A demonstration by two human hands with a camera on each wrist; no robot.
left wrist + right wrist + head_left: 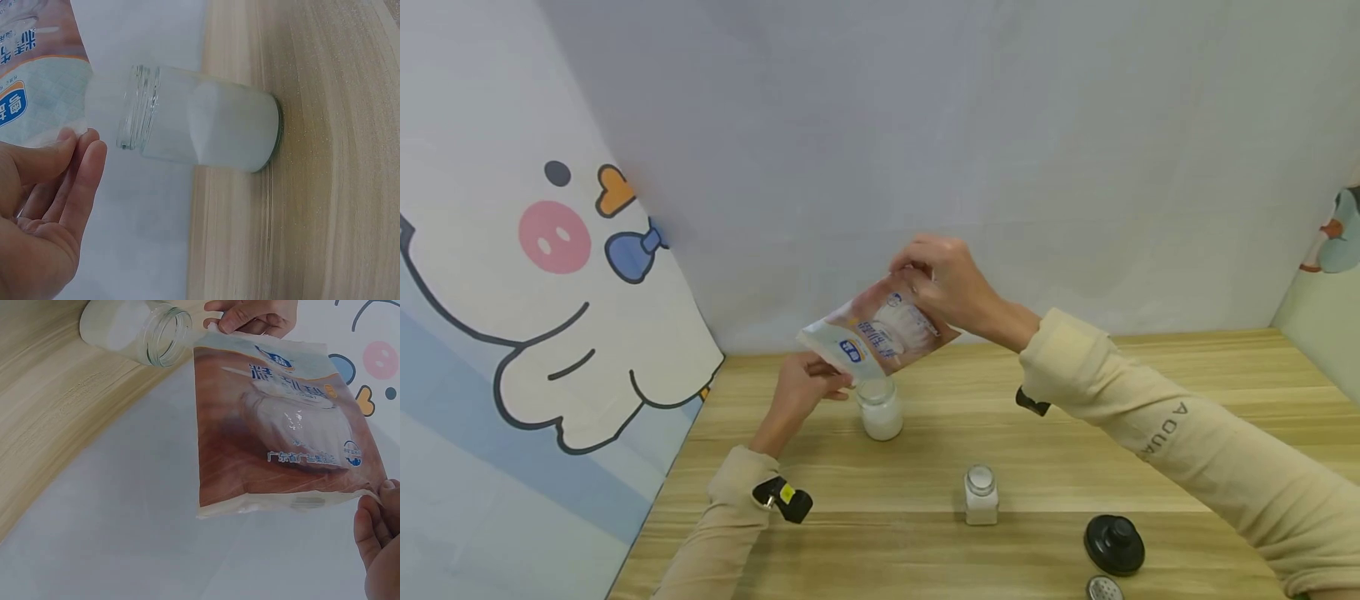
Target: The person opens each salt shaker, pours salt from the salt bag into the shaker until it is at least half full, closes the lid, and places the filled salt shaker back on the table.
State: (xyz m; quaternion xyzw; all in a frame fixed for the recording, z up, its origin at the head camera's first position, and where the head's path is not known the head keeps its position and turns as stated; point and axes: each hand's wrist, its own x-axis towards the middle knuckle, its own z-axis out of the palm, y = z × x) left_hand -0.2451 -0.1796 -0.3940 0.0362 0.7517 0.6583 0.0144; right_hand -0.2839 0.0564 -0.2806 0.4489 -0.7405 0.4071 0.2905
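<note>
A printed salt bag [880, 329], brown and pale blue, is tilted with its lower corner at the mouth of a glass jar [882, 417]. My left hand [805, 387] pinches that lower corner, as the left wrist view also shows close up. At the opposite, raised end, my right hand [951, 279] pinches a corner of the bag. White contents partly fill the jar [215, 122], which stands upright on the table and is touched by neither hand. In the right wrist view the bag's printed face [281, 425] hangs between both hands.
A smaller glass jar [981, 504] with white contents stands nearer me. To its right lie a round black lid [1114, 544] and a perforated metal cap [1105, 588]. A pale wall sheet [1000, 167] rises behind the wooden table [850, 533]; a cartoon panel [475, 275] borders the left.
</note>
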